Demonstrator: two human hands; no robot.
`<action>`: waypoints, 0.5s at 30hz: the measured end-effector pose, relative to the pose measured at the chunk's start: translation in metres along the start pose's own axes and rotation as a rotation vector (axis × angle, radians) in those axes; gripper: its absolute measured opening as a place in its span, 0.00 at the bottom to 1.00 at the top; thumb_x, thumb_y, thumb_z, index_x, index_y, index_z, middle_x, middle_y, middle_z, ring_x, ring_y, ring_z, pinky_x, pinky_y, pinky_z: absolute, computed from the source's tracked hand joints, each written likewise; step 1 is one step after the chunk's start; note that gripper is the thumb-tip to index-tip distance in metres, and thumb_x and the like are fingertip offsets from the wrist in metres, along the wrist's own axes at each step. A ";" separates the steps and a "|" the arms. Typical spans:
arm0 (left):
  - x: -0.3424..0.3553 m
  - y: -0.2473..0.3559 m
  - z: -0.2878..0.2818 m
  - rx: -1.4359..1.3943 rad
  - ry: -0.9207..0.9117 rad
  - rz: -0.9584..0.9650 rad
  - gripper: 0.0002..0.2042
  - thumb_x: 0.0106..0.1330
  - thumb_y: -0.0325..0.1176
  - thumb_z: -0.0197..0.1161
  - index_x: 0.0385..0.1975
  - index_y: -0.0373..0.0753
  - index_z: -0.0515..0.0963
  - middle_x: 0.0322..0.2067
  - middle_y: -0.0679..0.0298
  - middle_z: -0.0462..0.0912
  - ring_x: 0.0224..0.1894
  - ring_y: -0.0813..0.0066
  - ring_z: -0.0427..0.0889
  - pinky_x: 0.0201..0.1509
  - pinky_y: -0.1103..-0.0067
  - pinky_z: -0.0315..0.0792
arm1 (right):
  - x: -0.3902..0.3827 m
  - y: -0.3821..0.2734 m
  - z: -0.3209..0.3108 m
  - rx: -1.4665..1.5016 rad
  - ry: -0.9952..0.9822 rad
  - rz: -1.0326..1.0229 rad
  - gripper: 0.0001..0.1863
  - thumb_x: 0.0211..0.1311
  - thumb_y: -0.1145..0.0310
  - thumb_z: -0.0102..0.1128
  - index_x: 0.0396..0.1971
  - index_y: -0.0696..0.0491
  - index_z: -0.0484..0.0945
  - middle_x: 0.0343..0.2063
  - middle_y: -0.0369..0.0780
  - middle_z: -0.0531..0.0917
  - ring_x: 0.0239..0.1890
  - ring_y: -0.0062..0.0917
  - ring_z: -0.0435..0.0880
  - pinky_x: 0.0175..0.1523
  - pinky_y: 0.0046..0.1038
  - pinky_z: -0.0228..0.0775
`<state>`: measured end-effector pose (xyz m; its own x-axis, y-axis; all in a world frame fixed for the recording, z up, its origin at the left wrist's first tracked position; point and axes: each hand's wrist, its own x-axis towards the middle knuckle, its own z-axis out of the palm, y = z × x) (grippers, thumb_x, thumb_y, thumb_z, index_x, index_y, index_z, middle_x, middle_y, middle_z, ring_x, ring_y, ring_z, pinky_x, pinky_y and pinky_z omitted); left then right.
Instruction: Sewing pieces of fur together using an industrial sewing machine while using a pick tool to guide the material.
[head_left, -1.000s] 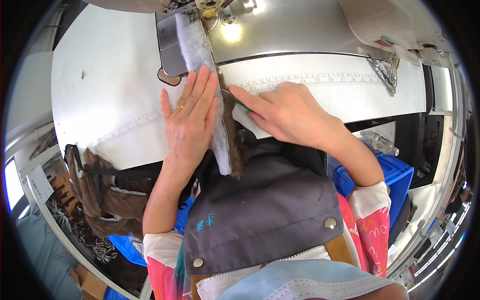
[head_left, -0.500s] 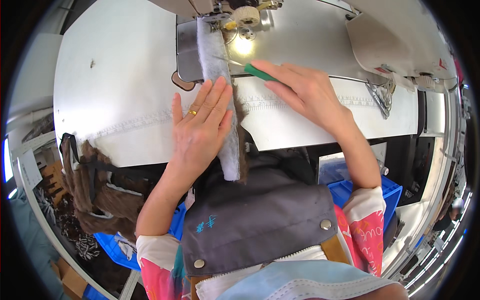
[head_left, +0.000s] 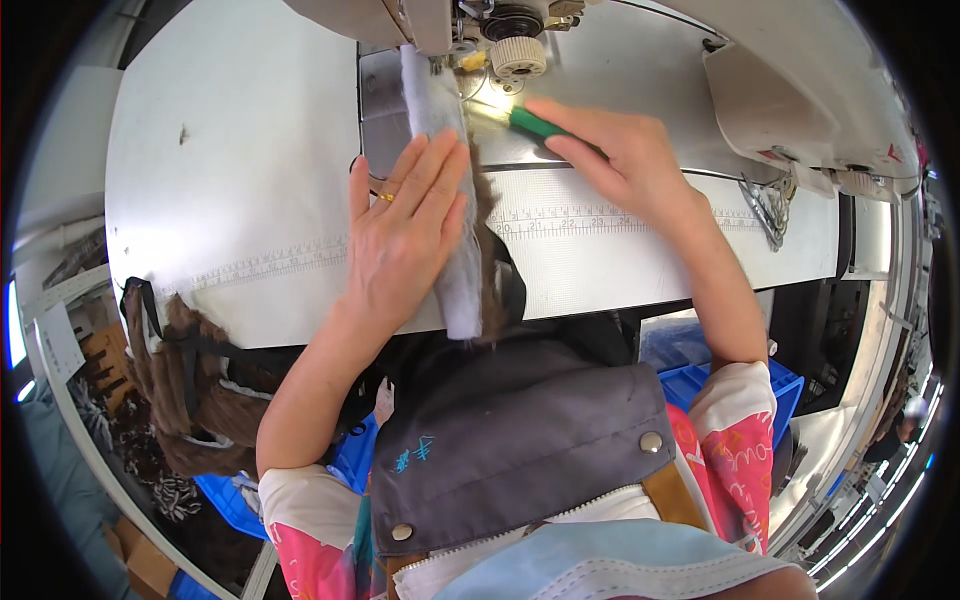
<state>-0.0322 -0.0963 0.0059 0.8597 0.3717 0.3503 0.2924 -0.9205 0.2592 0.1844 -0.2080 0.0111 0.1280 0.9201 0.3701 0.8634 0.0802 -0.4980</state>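
Observation:
A long strip of white padding (head_left: 460, 295) with brown fur (head_left: 488, 215) along its right edge runs lengthwise under the head of a sewing machine (head_left: 425, 22). Pressed flat on the padding is my left hand (head_left: 405, 235), fingers stretched out and a ring on one of them. To the right of the strip, my right hand (head_left: 635, 170) grips the green handle of an awl (head_left: 540, 122). Its thin shaft points left toward the fur edge near the presser area; glare and blur hide the tip.
Small metal thread snips (head_left: 765, 212) lie on the white table (head_left: 240, 180) at the right, near a printed ruler scale. Brown fur pieces (head_left: 205, 380) hang by the table's left front edge. Blue bins (head_left: 785, 390) stand below, and a pale machine housing (head_left: 790, 90) rises at right.
The padded strip and my left hand have slid forward toward the machine. My right hand, with the awl, has shifted slightly right, and the view has tilted a little.

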 end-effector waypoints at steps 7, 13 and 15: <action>0.019 -0.011 0.009 -0.006 0.094 0.065 0.19 0.53 0.27 0.64 0.48 0.36 0.74 0.45 0.63 0.73 0.50 0.64 0.75 0.54 0.62 0.67 | -0.007 -0.009 -0.003 -0.142 -0.101 -0.005 0.18 0.57 0.68 0.58 0.49 0.45 0.77 0.20 0.38 0.79 0.18 0.32 0.74 0.25 0.29 0.62; 0.031 -0.023 0.018 -0.027 0.203 0.139 0.15 0.53 0.27 0.65 0.42 0.37 0.78 0.44 0.63 0.74 0.48 0.64 0.75 0.52 0.70 0.69 | -0.022 -0.025 -0.005 -0.252 -0.146 0.214 0.15 0.59 0.68 0.57 0.47 0.48 0.75 0.20 0.39 0.78 0.19 0.29 0.75 0.26 0.27 0.64; 0.030 -0.026 0.018 -0.063 0.204 0.142 0.14 0.53 0.27 0.65 0.41 0.38 0.79 0.43 0.64 0.75 0.47 0.65 0.76 0.52 0.69 0.68 | -0.045 -0.036 0.002 0.507 0.193 0.483 0.17 0.57 0.66 0.61 0.47 0.50 0.73 0.23 0.38 0.77 0.22 0.24 0.75 0.28 0.25 0.65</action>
<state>-0.0069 -0.0632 -0.0069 0.7862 0.2618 0.5597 0.1424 -0.9582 0.2482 0.1465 -0.2511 0.0107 0.5624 0.8173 0.1256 0.3624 -0.1071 -0.9259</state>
